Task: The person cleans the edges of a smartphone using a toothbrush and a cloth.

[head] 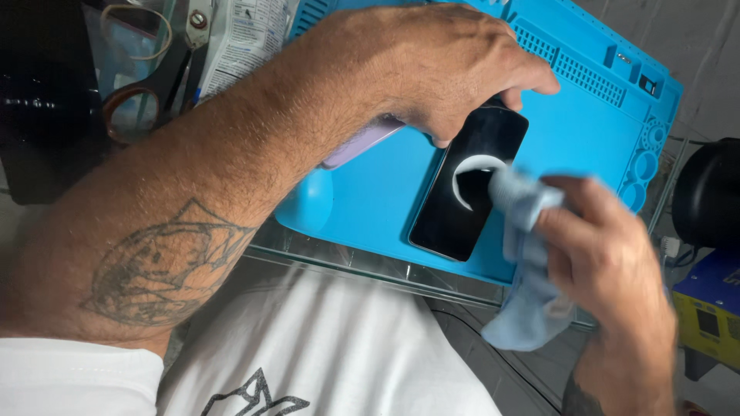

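A black smartphone (466, 185) lies screen up on a bright blue work mat (570, 131). My left hand (439, 65) presses down on the phone's top end, fingers curled over its edge. My right hand (605, 246) grips a light blue cloth (520, 208) and holds its bunched tip against the glass near the phone's right side. A pale reflection shows on the screen beside the cloth. A lilac flat object (362, 142), partly hidden under my left wrist, lies on the mat.
The mat rests on a glass tabletop (347, 262). Scissors (146, 85) and a printed packet (247, 38) lie at the upper left. A black round device (709, 192) and a blue and yellow box (709, 308) stand at the right.
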